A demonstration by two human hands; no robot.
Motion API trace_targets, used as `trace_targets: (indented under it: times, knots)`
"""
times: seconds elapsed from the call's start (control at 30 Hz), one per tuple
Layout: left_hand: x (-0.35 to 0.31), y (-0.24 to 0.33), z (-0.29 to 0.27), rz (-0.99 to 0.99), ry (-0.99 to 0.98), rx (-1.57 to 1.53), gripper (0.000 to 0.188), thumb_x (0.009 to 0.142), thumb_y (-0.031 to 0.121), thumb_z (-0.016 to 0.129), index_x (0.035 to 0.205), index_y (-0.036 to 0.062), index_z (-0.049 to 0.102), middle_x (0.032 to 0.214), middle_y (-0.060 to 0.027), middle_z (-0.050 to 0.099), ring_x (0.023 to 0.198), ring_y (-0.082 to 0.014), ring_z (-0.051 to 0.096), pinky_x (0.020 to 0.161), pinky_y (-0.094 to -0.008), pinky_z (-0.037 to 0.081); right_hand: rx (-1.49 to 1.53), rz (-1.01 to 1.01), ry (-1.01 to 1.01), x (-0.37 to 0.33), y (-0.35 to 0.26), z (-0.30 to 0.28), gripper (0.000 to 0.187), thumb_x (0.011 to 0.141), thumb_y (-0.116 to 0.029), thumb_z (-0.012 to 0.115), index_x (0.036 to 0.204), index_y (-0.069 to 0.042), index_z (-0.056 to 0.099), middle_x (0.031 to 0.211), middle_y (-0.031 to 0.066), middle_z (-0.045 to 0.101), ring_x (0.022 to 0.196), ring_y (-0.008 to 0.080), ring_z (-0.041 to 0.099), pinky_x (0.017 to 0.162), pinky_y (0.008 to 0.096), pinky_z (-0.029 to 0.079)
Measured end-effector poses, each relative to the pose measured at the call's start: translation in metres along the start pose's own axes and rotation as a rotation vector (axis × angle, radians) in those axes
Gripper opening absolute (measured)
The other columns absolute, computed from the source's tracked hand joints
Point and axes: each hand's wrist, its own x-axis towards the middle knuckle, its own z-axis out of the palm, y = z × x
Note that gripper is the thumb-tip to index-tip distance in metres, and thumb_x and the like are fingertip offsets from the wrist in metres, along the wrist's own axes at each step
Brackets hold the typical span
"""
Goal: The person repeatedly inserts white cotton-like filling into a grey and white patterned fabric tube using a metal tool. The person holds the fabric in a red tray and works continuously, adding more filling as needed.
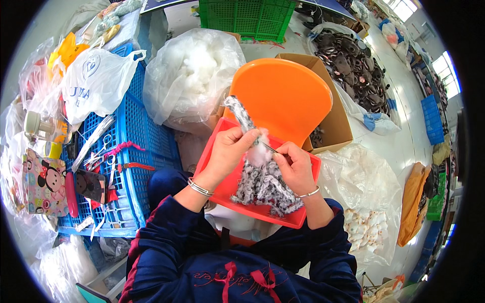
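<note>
My left hand [231,150] pinches a grey-and-white furry strip [239,112] that sticks up past my fingers. White stuffing [259,154] bulges at the strip's lower end, between my hands. In my right hand [294,165] is a thin metal tool [270,148], its tip at the stuffing; its kind is hidden by the fingers. Both hands work above a red tray [214,188] over my lap, where a pile of similar furry pieces [268,188] lies.
An orange chair [283,98] stands just beyond the tray, beside a cardboard box [331,118]. A clear bag of stuffing [194,76] is at the far left. Blue crates [134,177] at left carry scissors [105,144] and a phone [91,186]. A bag of dark pieces [348,63] lies far right.
</note>
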Motion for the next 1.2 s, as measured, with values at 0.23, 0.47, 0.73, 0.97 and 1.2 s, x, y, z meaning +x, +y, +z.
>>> trace_targets:
  times: [0.23, 0.47, 0.73, 0.97, 1.2]
  knots:
    - [-0.002, -0.014, 0.010, 0.031, -0.029, -0.129, 0.023, 0.096, 0.019, 0.063, 0.103, -0.0017, 0.071, 0.089, -0.0011, 0.071, 0.077, -0.0030, 0.061, 0.066, -0.0197, 0.049, 0.257, 0.198, -0.040, -0.009, 0.016, 0.007, 0.004, 0.092, -0.003, 0.060, 0.091, 0.000, 0.057, 0.078, -0.0017, 0.057, 0.071, 0.0042, 0.049, 0.063, 0.0219, 0.042]
    - [-0.011, -0.038, 0.027, -0.035, -0.097, -0.036, 0.022, 0.095, 0.019, 0.062, 0.098, -0.0016, 0.071, 0.080, 0.0018, 0.065, 0.073, -0.0029, 0.057, 0.063, -0.0210, 0.047, 0.370, 0.256, -0.065, -0.008, 0.008, 0.004, 0.005, 0.093, -0.005, 0.060, 0.092, 0.000, 0.057, 0.082, -0.0019, 0.058, 0.076, 0.0041, 0.052, 0.068, 0.0213, 0.044]
    - [0.005, -0.015, 0.003, -0.058, -0.182, -0.126, 0.022, 0.095, 0.018, 0.062, 0.100, -0.0020, 0.069, 0.081, -0.0026, 0.065, 0.069, -0.0062, 0.054, 0.065, -0.0209, 0.044, 0.245, 0.176, -0.118, -0.001, 0.021, -0.012, 0.005, 0.094, -0.005, 0.059, 0.095, 0.000, 0.058, 0.087, -0.0011, 0.060, 0.078, 0.0044, 0.054, 0.069, 0.0213, 0.046]
    - [0.006, -0.017, 0.004, -0.082, -0.048, -0.124, 0.017, 0.094, 0.017, 0.064, 0.093, 0.0005, 0.069, 0.075, -0.0004, 0.064, 0.065, -0.0063, 0.056, 0.060, -0.0212, 0.043, -0.112, 0.068, -0.166, 0.005, 0.014, -0.030, 0.007, 0.091, -0.002, 0.061, 0.097, 0.001, 0.059, 0.086, 0.0016, 0.060, 0.074, 0.0058, 0.053, 0.065, 0.0228, 0.045]
    - [0.013, -0.019, -0.004, -0.066, -0.008, -0.167, 0.014, 0.094, 0.016, 0.065, 0.092, 0.0030, 0.068, 0.074, -0.0010, 0.063, 0.064, -0.0071, 0.054, 0.059, -0.0207, 0.041, -0.241, -0.278, -0.042, 0.006, -0.004, -0.032, 0.015, 0.084, -0.004, 0.069, 0.095, 0.000, 0.060, 0.087, 0.0094, 0.059, 0.064, 0.0194, 0.058, 0.058, 0.0289, 0.047]
